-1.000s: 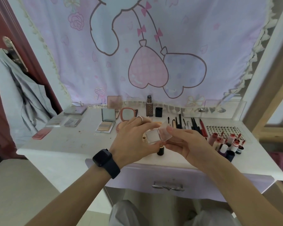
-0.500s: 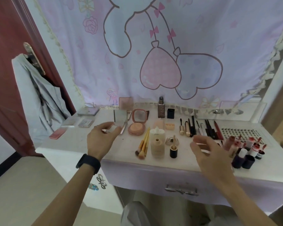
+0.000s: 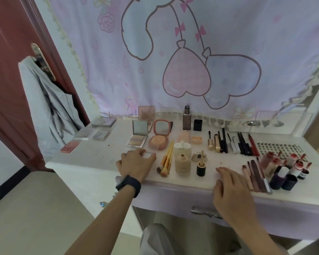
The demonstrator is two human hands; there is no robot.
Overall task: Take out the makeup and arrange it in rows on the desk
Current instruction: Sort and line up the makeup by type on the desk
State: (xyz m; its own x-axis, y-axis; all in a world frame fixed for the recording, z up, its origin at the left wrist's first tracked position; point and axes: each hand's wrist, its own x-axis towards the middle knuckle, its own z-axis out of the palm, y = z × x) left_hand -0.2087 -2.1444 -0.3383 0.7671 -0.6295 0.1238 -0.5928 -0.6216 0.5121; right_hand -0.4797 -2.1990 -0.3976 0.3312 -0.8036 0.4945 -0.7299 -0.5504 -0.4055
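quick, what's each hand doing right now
left hand: holds a small clear compact just above the desk.
right hand: open, holding nothing.

A private home is shown, most likely a bedroom corner set up for dressing. A white bench point(image 3: 99, 159) with a drawer point(image 3: 204, 212) below is covered with open compacts point(image 3: 158, 137), brushes point(image 3: 167, 159), pencils point(image 3: 243, 144) and small bottles point(image 3: 187, 117), laid out in rows as on a vanity. The wall behind is draped with a pastel cartoon cloth point(image 3: 228, 43) printed with hearts, bows and a rose. At the left, a grey garment point(image 3: 50, 107) is hung on the metal handle point(image 3: 42, 61) of a red-brown door point(image 3: 7, 70), above a plain beige floor point(image 3: 35, 218).
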